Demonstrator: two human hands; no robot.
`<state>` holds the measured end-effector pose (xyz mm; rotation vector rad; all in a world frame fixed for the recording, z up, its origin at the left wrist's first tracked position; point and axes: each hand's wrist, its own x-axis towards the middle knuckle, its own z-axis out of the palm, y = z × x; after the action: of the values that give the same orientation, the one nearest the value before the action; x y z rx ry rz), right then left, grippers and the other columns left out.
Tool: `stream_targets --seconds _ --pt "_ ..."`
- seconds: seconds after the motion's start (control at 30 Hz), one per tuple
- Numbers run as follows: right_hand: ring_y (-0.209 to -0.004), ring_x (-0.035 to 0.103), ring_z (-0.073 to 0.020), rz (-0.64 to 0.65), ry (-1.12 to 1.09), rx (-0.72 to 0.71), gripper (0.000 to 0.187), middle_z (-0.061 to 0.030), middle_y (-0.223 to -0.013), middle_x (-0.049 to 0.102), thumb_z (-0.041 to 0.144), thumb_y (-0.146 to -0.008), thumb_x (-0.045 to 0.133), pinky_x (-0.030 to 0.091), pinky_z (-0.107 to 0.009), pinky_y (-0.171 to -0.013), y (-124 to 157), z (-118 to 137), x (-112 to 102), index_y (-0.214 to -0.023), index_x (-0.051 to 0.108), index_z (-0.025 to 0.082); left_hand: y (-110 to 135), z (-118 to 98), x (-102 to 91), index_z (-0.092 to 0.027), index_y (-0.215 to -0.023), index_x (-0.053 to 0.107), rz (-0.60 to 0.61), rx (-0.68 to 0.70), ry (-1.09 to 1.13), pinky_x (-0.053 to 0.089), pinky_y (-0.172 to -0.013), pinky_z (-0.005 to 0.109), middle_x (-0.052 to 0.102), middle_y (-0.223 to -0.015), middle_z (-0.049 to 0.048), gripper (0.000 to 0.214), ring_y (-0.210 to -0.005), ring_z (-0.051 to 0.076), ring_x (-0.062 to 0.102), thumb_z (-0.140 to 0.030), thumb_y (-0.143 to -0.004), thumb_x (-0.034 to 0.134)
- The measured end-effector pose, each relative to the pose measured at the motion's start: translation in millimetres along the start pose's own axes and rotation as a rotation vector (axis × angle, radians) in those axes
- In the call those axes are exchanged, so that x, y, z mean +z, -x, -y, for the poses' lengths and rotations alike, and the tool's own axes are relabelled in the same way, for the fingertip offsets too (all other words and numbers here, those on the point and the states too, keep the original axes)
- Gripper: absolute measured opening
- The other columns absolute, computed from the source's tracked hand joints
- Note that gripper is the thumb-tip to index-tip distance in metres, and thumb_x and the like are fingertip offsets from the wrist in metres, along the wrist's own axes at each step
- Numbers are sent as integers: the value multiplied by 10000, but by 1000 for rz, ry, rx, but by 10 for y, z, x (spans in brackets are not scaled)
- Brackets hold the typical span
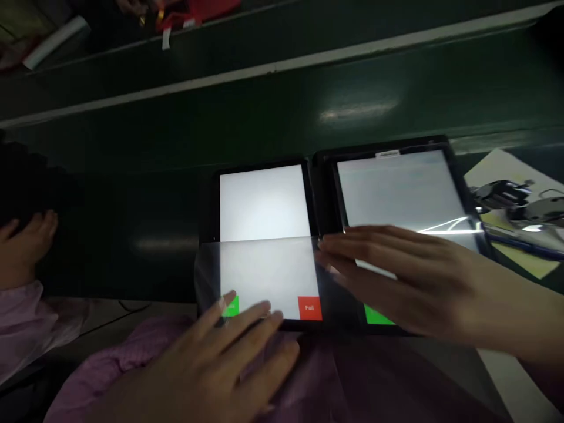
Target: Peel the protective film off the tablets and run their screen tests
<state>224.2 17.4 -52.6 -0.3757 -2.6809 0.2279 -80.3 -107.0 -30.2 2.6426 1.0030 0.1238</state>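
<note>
**Two lit tablets under open hands on a dark green desk**

A dark green desk (132,235) runs across a dim room, crossed by a pale stripe (264,67) and catching dull patches of reflected light. Two tablets sit side by side at its near edge, screens glowing white. A clear film (268,264) covers the lower half of the left tablet (263,200), over a green button (232,305) and a red "Fail" button (309,308). The left hand (229,346) lies with its grip open, holding nothing, fingertips at the film's near edge by the green button. The right hand (409,282) is spread flat and empty above the right tablet (396,188), fingertips reaching the seam between the two devices and hiding most of that screen's lower part.

A co-worker's hand (24,241) enters at far left, cut off by the frame. On the right, metal parts (506,194) rest on a yellowish sheet (506,170), too blurred to identify. Red items (194,14) and a white roll (55,41) at the top are hard to make out.
</note>
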Motion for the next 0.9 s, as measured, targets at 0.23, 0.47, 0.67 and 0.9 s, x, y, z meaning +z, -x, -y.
stream_targets --seconds 0.23,0.47,0.67,0.9 --pt "-1228 626 -349 102 147 159 316 -133 -1290 697 380 -1102 550 562 -561 -1040 -373 -625 163 -1263 743 190 -546 657 -211 -258 -1503 551 2 -334 -6 468 -1196 562 598 -1543 98 535 -1433 324 557 -584 -1096 434" --pt "-1344 536 -509 -5 382 305 339 -246 -1555 516 317 -1099 517 478 -755 -1030 -225 -724 4 -1300 736 154 -477 1215 -118 -219 -1377 635 -390 -649 50 528 -1120 530 663 -1421 119 495 -1320 332 632 -571 -1066 480" --pt "-1302 622 -302 -28 180 77 309 -35 -1527 588 418 -1062 568 587 -495 -984 763 -27 15 -1323 715 346 453 597 333 -323 -1355 649 -419 -437 58 594 -1020 288 723 -1257 40 295 -1184 180 706 -390 -1091 534" --pt "-1299 607 -315 -172 192 159 265 -22 -1535 585 367 -1074 555 357 -567 -1179 1134 148 222 -1281 720 352 677 300 558 -348 -1456 619 -347 -319 -240 469 -1213 579 465 -1632 105 395 -1467 322 506 -435 -1078 548"
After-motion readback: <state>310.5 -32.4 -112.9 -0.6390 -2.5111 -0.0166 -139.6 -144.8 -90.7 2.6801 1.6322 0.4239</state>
